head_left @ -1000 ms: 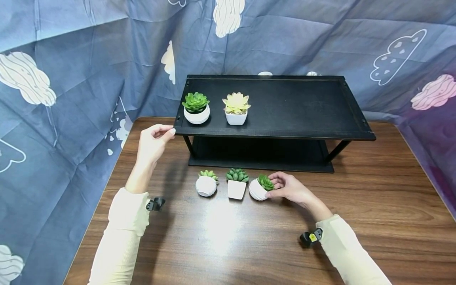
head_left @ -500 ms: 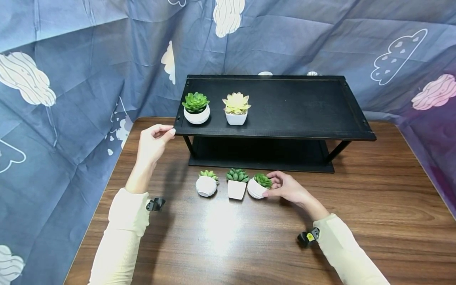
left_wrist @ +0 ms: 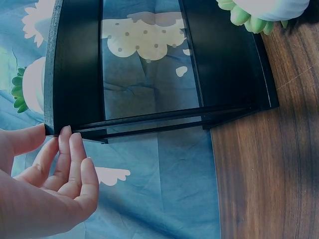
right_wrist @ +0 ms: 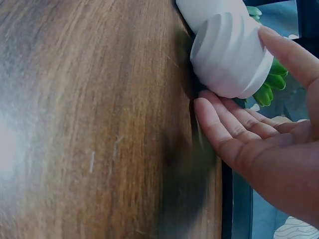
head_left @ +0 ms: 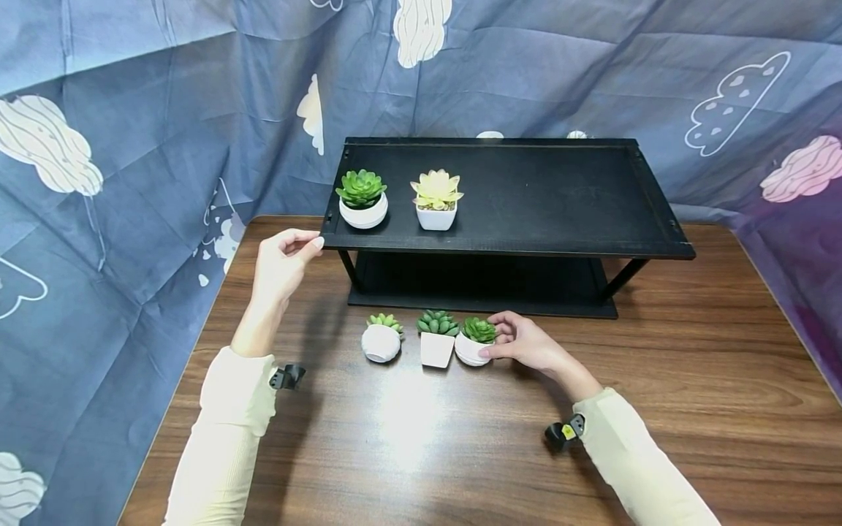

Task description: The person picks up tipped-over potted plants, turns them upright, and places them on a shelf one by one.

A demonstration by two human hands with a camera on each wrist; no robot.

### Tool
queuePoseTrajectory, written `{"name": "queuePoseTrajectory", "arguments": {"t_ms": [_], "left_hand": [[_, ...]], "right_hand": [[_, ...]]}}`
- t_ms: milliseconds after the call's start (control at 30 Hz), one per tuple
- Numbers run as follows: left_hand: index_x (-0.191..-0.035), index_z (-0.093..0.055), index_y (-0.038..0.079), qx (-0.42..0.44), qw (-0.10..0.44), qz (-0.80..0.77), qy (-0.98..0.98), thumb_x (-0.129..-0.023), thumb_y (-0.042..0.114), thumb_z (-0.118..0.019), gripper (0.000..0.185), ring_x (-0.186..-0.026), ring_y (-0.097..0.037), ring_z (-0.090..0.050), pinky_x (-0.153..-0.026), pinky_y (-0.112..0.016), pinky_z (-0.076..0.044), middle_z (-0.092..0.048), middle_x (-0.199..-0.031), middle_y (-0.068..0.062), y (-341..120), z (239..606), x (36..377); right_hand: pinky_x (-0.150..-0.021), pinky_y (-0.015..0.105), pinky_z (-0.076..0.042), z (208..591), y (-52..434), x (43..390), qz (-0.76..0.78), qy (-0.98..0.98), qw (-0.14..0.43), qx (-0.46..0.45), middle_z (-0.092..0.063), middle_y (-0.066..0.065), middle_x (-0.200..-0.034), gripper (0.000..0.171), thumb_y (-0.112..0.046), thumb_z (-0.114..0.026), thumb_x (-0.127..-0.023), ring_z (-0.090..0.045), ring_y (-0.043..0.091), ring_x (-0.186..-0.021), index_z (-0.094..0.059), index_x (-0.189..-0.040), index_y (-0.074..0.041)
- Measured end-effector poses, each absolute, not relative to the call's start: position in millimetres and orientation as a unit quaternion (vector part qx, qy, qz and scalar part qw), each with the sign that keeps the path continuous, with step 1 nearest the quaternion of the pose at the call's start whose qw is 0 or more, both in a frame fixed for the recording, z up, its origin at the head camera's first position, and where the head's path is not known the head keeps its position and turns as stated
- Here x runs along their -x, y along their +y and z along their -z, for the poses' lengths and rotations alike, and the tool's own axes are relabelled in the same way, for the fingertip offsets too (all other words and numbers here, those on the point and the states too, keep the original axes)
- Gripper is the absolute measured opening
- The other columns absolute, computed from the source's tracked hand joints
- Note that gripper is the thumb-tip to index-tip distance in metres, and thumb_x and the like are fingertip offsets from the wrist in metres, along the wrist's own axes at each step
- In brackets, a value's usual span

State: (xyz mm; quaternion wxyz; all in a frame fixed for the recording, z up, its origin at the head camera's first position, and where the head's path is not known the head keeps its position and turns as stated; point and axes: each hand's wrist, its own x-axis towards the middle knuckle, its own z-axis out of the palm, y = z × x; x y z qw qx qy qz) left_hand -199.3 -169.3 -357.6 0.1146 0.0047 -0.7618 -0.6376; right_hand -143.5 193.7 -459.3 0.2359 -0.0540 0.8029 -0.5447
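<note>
At the left front corner of the black two-tier shelf [head_left: 513, 197], my left hand [head_left: 278, 272] pinches the top board's edge between thumb and fingertips. My right hand [head_left: 534, 351] holds a small succulent in a round ribbed white pot [head_left: 470, 352], thumb on the near side and fingers behind. The right wrist view shows this ribbed pot [right_wrist: 232, 57] leaning over on the table, right up against a smooth white pot [right_wrist: 207, 11]. To its left are a dark green succulent in a square white pot [head_left: 437, 351] and a light green one in a round white pot [head_left: 380, 343].
On the top board stand a green succulent in a round white pot [head_left: 364, 212] and a yellow one in a square pot [head_left: 436, 218]. The shelf's lower board [head_left: 480, 286] lies behind the row of plants. A blue cloud-print cloth [head_left: 526, 73] hangs behind the wooden table [head_left: 710, 351].
My right hand has shifted the ribbed-pot succulent left, closing the gap to the square pot and turning it more upright in the head view. My left hand has stayed at the shelf corner.
</note>
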Motion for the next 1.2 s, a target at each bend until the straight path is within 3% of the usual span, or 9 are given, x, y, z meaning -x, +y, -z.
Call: {"name": "queuePoseTrajectory", "arguments": {"t_ms": [267,567,767,1200], "left_hand": [[-0.099,-0.061,-0.016,-0.002,0.114,0.638,-0.762,-0.083,-0.003,-0.061,0.021,-0.063,-0.005,-0.060,-0.067,-0.016,-0.045,-0.060,-0.070,0.017,-170.1,357.2,199.5],[-0.099,-0.059,-0.018,0.001,0.116,0.639,-0.761,-0.083,-0.002,-0.062,0.023,-0.065,-0.008,-0.062,-0.068,-0.016,-0.045,-0.063,-0.073,0.008,-170.0,357.2,199.8],[-0.100,-0.060,-0.016,0.000,0.112,0.639,-0.761,-0.083,-0.003,-0.061,0.022,-0.064,-0.005,-0.061,-0.068,-0.016,-0.045,-0.060,-0.070,0.016,-169.8,356.6,199.2],[-0.100,-0.060,-0.016,-0.003,0.111,0.637,-0.763,-0.083,-0.002,-0.061,0.022,-0.064,-0.005,-0.061,-0.067,-0.016,-0.045,-0.060,-0.070,0.016,-169.9,357.7,199.9]], "right_hand": [[-0.078,0.024,-0.044,459.1,199.8,146.2,0.529,0.819,0.213,0.072,-0.056,0.016,-0.106,0.068,-0.013,-0.080,-0.069,-0.054,0.019,-0.091,-0.043,-0.121,0.010],[-0.082,0.029,-0.044,462.5,202.5,147.1,0.550,0.806,0.193,0.102,-0.059,0.016,-0.105,0.064,-0.004,-0.080,-0.066,-0.056,0.017,-0.093,-0.045,-0.118,0.009],[-0.080,0.029,-0.047,463.8,205.6,145.4,0.561,0.792,0.212,0.115,-0.054,0.018,-0.108,0.065,-0.001,-0.079,-0.066,-0.054,0.020,-0.095,-0.044,-0.119,0.008],[-0.075,0.027,-0.049,468.7,207.8,141.1,0.565,0.781,0.230,0.132,-0.051,0.020,-0.108,0.067,0.001,-0.079,-0.065,-0.056,0.025,-0.088,-0.043,-0.121,0.008]]}}
